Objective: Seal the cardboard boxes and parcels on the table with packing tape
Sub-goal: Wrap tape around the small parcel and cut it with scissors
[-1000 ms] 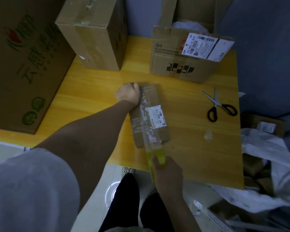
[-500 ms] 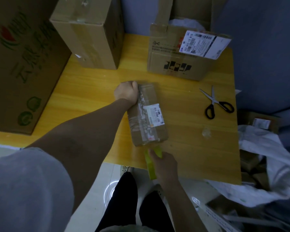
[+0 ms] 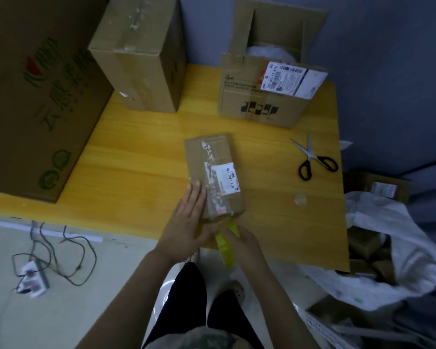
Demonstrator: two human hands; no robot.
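Parcel (image 3: 214, 176) lies mid-table (image 3: 141, 152) on yellow wood, left hand (image 3: 186, 222) flat on its near end, fingers straight and together. Right hand (image 3: 244, 244) curls round the tape (image 3: 225, 239) at the near edge. Scissors (image 3: 312, 159) lie to the right, boxes (image 3: 146, 71) stand at the back by a blue wall (image 3: 388, 59), and a power strip (image 3: 32, 278) sits on the pale floor (image 3: 86, 285).

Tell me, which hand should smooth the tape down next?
Probably the left hand: it lies flat on the small parcel, while the right hand grips the tape roll.
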